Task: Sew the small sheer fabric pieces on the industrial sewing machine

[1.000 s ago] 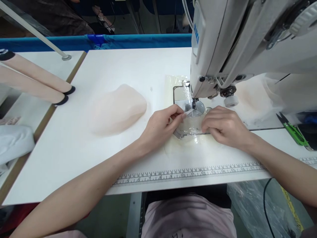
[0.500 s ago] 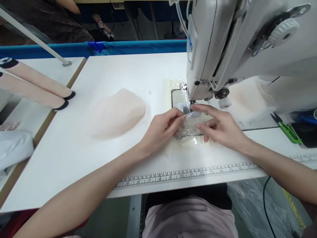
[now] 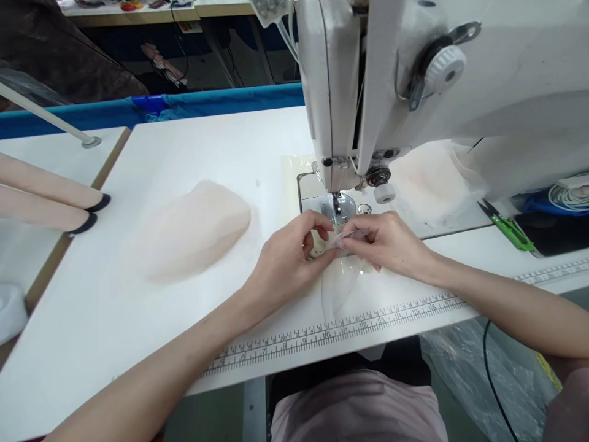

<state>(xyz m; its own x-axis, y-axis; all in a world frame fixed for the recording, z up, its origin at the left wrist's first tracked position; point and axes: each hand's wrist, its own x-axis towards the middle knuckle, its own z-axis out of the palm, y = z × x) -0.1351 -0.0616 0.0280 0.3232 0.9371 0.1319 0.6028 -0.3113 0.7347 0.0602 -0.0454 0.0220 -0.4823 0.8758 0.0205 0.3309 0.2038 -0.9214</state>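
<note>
Underneath, worktop (image 3: 184, 147): white and smooth-looking beneath the fingers; a dragging forearm could sweep light cloth along it.
Sewing machine (image 3: 322, 92): looms beyond the fingers, with its presser foot (image 3: 337, 202) just past them; if it ran while they strayed forward, a fingertip might be caught.
Pale cloth piece (image 3: 197, 233): left of the left fingers, well apart.
Left hand (image 3: 294, 252): thumb and forefinger curved with a gap between; the thumb tip comes up to the sheer material near the right fingers, though I cannot tell whether it grips.
Right hand (image 3: 396, 245): thumb and forefinger pinched together on the sheer material; half a second ago they were spread, the forefinger reaching toward the presser foot.
Sheer material (image 3: 352, 236): between both sets of fingers, on the person's side of the foot, its tail running from them toward the ruler marks (image 3: 331, 336). Being so filmy, it could crease or slip from an uneven tug. That tail did not reach so near the marks earlier.
Green-handled snips (image 3: 510, 233): right of the right fingers, well apart.
</note>
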